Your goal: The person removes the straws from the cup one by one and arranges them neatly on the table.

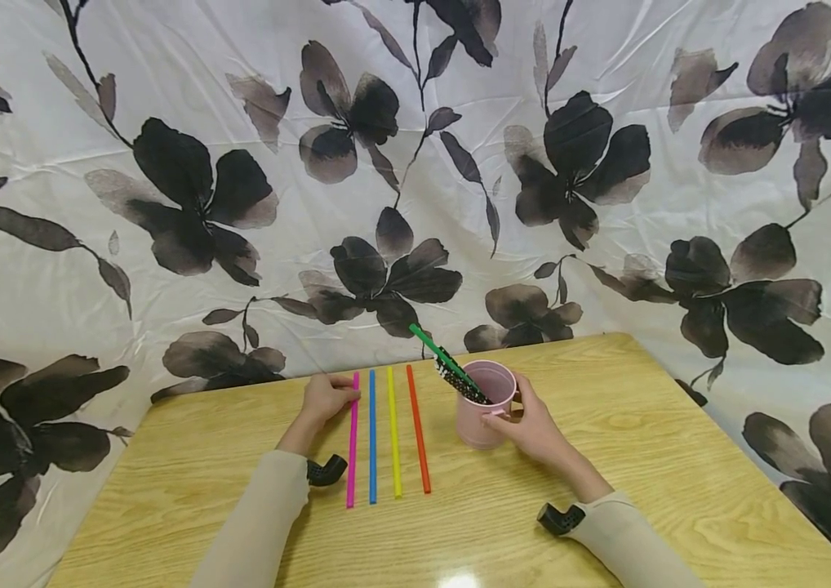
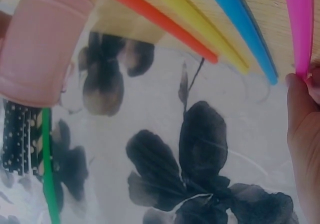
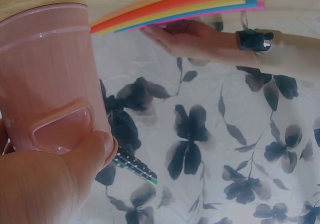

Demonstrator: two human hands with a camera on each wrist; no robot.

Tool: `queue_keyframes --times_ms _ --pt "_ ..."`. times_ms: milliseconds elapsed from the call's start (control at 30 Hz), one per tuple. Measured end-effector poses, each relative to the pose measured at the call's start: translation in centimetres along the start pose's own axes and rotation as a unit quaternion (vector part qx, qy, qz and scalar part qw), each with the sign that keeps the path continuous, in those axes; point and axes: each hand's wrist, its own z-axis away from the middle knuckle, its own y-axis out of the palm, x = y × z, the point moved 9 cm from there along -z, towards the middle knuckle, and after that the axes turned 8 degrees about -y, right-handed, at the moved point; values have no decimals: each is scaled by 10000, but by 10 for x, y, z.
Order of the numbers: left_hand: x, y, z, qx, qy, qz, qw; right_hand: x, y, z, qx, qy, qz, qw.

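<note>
Four straws lie side by side on the wooden table (image 1: pixel 643 457): pink (image 1: pixel 352 445), blue (image 1: pixel 371 441), yellow (image 1: pixel 393 433) and orange (image 1: pixel 419 429). My left hand (image 1: pixel 345 398) rests at the pink straw's far end, fingertips (image 2: pixel 299 134) touching it (image 2: pixel 300 24). My right hand (image 1: pixel 507 412) grips a pink cup (image 1: pixel 485 404) standing right of the orange straw, with the thumb (image 3: pixel 55 179) on the cup's wall (image 3: pixel 50 74). A green straw (image 1: pixel 441 355) and a black dotted straw (image 1: pixel 459 382) lean out of the cup to the left.
A white cloth with dark flowers (image 1: pixel 415 163) hangs close behind the table and round its sides. Bare wood lies right of the cup and in front of the straws. A black wrist camera mount (image 1: pixel 326 471) sits on each sleeve.
</note>
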Motion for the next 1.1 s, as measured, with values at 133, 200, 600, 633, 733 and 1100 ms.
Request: queue_keyframes --times_ms 133,200,600,633,733,1100 --pt "2 1 0 66 -80 44 9999 -1 0 0 -17 47 2 10000" --pt "2 0 1 59 -106 18 9999 -1 0 1 -8 52 -9 10000" --pt "-3 -4 3 -262 87 -453 9986 0 1 0 -15 2 16 10000" --pt "-3 -4 3 -272 84 -441 9986 0 1 0 -12 -4 13 10000" --pt "-4 -4 3 -270 101 -406 9988 0 1 0 -5 -3 35 10000" --pt "-2 -4 2 -327 165 -382 9986 1 0 1 -9 60 8 10000"
